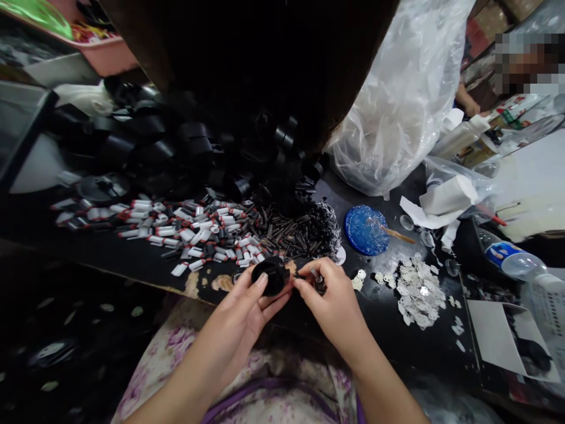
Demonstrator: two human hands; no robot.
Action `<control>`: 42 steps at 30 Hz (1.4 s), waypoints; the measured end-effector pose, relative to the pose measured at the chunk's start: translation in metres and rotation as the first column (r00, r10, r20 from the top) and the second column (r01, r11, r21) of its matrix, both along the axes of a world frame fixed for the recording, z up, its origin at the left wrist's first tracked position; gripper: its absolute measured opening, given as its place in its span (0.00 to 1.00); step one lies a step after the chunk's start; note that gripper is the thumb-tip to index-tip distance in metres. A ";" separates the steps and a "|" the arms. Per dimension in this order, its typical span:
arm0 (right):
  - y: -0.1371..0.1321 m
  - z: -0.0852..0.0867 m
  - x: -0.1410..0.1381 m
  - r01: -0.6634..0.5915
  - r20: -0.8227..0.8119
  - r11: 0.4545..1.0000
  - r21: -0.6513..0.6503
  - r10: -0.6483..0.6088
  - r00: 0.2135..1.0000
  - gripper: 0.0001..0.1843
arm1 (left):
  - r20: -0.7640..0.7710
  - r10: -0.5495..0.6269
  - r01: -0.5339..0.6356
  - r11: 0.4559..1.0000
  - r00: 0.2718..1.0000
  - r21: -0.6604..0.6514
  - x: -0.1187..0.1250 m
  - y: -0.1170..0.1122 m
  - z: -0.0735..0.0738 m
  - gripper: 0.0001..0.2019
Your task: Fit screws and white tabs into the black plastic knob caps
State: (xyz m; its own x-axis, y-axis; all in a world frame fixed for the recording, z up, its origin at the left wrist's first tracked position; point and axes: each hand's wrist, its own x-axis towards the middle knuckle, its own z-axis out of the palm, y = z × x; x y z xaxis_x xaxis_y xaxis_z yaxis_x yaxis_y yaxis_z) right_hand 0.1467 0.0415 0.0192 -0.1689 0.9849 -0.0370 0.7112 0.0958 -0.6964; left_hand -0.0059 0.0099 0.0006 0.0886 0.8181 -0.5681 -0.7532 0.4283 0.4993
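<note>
My left hand (247, 312) is closed around a round black plastic housing (270, 278), its hollow side facing up. Close beside it, my right hand (331, 294) pinches a small dark part (318, 281) at the housing's right edge; its exact kind is too small to make out. Just beyond my hands lies a heap of metal springs (286, 229). Left of the springs are many small white-and-grey cylinders (194, 229) with red bands. Small black pieces (329, 227) are piled at the right end of the springs.
Black plastic housings (154, 138) are heaped at the back left. A blue lid (365, 229) with clear grease and a wooden stick (401, 236) lies right, near flat whitish plates (421, 291). A plastic bag (397, 106) stands behind. Another person's hand (470, 106) shows far right.
</note>
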 end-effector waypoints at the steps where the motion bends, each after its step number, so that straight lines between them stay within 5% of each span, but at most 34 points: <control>1: -0.002 0.001 -0.001 0.008 -0.096 0.999 -0.046 -0.012 0.995 0.04 | 0.027 0.004 -0.003 1.000 1.000 -0.006 0.001 0.001 0.001 0.10; 6: -0.010 0.005 0.000 0.016 -0.286 0.998 -0.066 -0.034 0.958 0.05 | 0.077 0.065 -0.064 0.998 0.995 -0.026 0.004 -0.001 0.003 0.08; 14: -0.014 0.009 0.000 -0.078 -0.075 0.959 0.274 0.102 0.992 0.05 | 0.077 0.082 -0.082 0.997 0.994 -0.004 0.004 -0.001 0.004 0.07; 18: -0.017 0.009 0.000 -0.075 -0.073 0.936 0.344 0.106 0.992 0.03 | 0.087 0.061 -0.060 0.998 0.994 -0.012 0.005 -0.002 0.002 0.07; 22: -0.019 0.013 0.001 -0.117 -0.036 0.926 0.358 0.139 0.990 0.05 | 0.062 0.046 -0.046 0.999 0.997 0.004 0.004 -0.003 0.001 0.07; 28: -0.015 0.028 -0.006 -0.065 -0.202 0.940 0.334 0.139 0.969 0.04 | -0.022 -0.009 0.010 0.999 1.000 0.054 0.002 -0.006 -0.001 0.07; 37: -0.018 0.026 -0.008 -0.073 -0.111 0.936 0.344 0.118 0.987 0.02 | -0.070 -0.048 0.054 0.995 0.996 0.082 0.001 -0.011 -0.002 0.10; 42: -0.018 0.030 -0.005 -0.189 -0.051 0.925 0.329 0.218 0.975 0.02 | -0.040 -0.106 0.108 0.993 0.994 0.042 -0.005 -0.009 0.000 0.09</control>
State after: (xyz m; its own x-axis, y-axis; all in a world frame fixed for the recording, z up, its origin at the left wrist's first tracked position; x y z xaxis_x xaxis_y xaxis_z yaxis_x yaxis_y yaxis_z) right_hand 0.1415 0.0230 0.0493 -0.3555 0.8861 0.2974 0.5927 0.4598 -0.6613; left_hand -0.0112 0.0011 0.0010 0.1562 0.8292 -0.5367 -0.6847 0.4825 0.5462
